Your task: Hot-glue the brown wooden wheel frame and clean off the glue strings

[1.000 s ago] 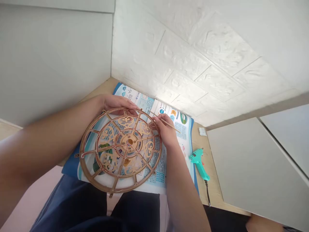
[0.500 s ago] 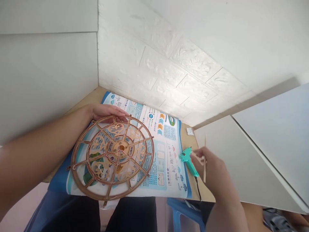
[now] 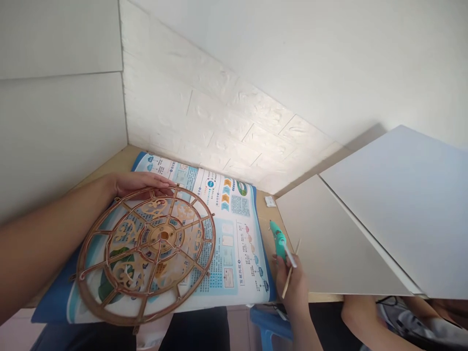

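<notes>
A round brown openwork wheel (image 3: 157, 287) with spokes, rings and scroll ornaments is tilted over a printed blue and white sheet (image 3: 244, 214). My left hand (image 3: 144, 184) is closed on its far rim, the fingertips partly behind it. To the right, my right hand (image 3: 290, 280) grips a teal glue gun (image 3: 280, 239) by its handle, its nozzle pointing away from me. A whitish glue stick (image 3: 290, 254) sticks out of the gun's back. The same hand also has a thin wooden stick (image 3: 287, 282) between its fingers.
A small white packet (image 3: 270, 201) lies on the tan table (image 3: 261, 196) near the wall. White panels (image 3: 340, 239) stand at the right, with another person's arm (image 3: 365, 324) below them. A blue stool (image 3: 268, 324) is under the table edge.
My right hand has taken hold of the glue gun, which was lying on the sheet's right edge, and its nozzle has turned away. The view has shifted rightward; my left hand still holds the wheel.
</notes>
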The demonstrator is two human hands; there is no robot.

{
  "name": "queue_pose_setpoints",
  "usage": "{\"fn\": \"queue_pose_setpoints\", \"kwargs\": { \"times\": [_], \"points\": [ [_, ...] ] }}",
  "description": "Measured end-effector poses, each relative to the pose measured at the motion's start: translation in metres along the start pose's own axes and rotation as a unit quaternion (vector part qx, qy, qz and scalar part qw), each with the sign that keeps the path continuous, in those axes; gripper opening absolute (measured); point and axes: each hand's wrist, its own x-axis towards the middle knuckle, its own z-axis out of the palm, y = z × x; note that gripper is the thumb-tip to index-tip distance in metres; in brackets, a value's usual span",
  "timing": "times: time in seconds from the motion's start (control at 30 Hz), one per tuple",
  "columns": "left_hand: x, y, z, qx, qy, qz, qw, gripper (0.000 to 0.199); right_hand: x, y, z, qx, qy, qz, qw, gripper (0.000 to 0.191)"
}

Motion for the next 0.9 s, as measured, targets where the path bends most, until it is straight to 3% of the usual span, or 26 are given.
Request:
{"fn": "queue_pose_setpoints", "kwargs": {
  "times": [0.13, 0.3, 0.5, 0.63, 0.7, 0.9],
  "points": [
    [-0.001, 0.001, 0.003, -0.002, 0.008, 0.0, 1.0, 0.067, 0.005, 0.006, 0.002, 0.023, 0.045, 0.041, 0.998, 0.037],
    [-0.01, 0.008, 0.013, 0.004, 0.02, 0.006, 1.0, 0.058, 0.019, 0.006, 0.003, -0.043, 0.041, 0.072, 0.996, 0.02],
    [-0.014, 0.012, 0.019, 0.018, 0.042, 0.004, 0.999, 0.056, 0.023, -0.005, 0.004, -0.049, 0.039, 0.073, 0.995, 0.024],
    [-0.009, 0.007, 0.013, 0.0, 0.02, 0.003, 1.0, 0.053, 0.019, -0.015, -0.002, -0.079, -0.019, -0.017, 0.997, 0.03],
    [-0.007, 0.005, 0.009, 0.004, 0.018, 0.004, 1.0, 0.054, 0.02, -0.016, -0.004, -0.114, -0.067, -0.053, 0.99, 0.024],
    [-0.004, 0.003, 0.007, 0.037, 0.028, -0.001, 0.999, 0.061, 0.034, -0.003, -0.004, -0.163, -0.099, -0.033, 0.981, 0.011]
  ]
}}
